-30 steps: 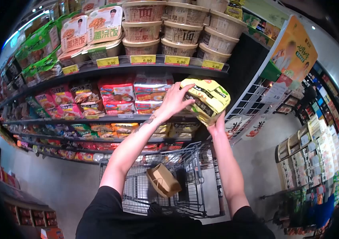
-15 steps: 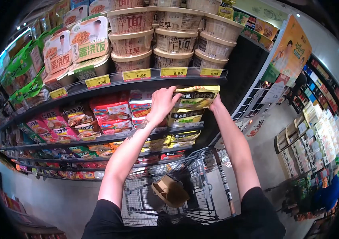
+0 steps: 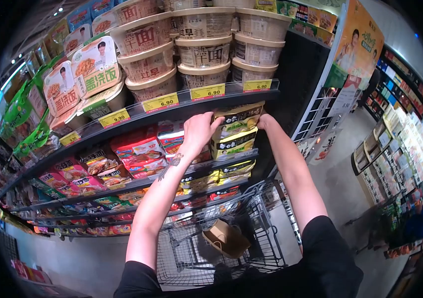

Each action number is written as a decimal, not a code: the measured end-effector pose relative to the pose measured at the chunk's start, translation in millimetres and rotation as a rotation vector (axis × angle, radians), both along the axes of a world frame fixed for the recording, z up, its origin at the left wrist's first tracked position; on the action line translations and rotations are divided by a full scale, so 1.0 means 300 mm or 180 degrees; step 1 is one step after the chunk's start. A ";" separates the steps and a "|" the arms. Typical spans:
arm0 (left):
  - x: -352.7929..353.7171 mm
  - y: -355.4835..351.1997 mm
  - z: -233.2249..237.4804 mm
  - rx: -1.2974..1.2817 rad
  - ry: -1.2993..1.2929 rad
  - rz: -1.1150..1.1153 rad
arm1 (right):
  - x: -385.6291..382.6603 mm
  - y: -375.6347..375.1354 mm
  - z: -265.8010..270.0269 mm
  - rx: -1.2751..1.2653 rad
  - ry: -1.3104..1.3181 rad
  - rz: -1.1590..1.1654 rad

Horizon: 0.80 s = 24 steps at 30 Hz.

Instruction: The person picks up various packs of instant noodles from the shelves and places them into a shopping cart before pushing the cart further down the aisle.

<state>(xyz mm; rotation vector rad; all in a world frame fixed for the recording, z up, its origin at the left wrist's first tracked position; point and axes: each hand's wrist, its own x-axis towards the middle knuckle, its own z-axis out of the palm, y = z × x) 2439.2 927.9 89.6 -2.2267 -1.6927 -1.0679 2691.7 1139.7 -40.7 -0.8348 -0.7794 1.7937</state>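
A yellow and black noodle packet [image 3: 238, 120] lies on top of similar yellow packets [image 3: 236, 145] on the shelf below the price tags. My left hand [image 3: 202, 130] grips its left end, thumb towards the packet. At its right end is my right hand [image 3: 265, 122], with the fingers mostly hidden behind the packet's edge. Red and white packets [image 3: 170, 139] sit just left of my left hand. Stacked round noodle bowls [image 3: 204, 52] stand on the shelf above.
A wire shopping cart [image 3: 181, 253] with a brown paper bag [image 3: 226, 238] stands below my arms. An orange poster panel [image 3: 355, 47] rises at the right. Farther right, a person in blue [image 3: 420, 222] is near a display [image 3: 395, 159].
The view has shifted, and the shelves appear tilted more. The packet between my hands has moved back and sits deeper in the shelf, more in shadow.
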 end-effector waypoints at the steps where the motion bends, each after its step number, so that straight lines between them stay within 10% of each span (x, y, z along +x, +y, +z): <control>1: -0.001 -0.003 0.010 -0.0165 0.0089 0.0043 | 0.011 -0.001 -0.024 -0.0018 -0.0025 0.0034; 6: -0.067 0.081 -0.014 -0.1281 0.0359 0.0059 | 0.023 0.067 -0.092 -0.0142 -0.0150 0.0193; 24: 0.032 0.037 -0.037 -0.0328 0.0518 0.0254 | -0.081 -0.269 -0.079 0.0082 -0.0501 -0.0895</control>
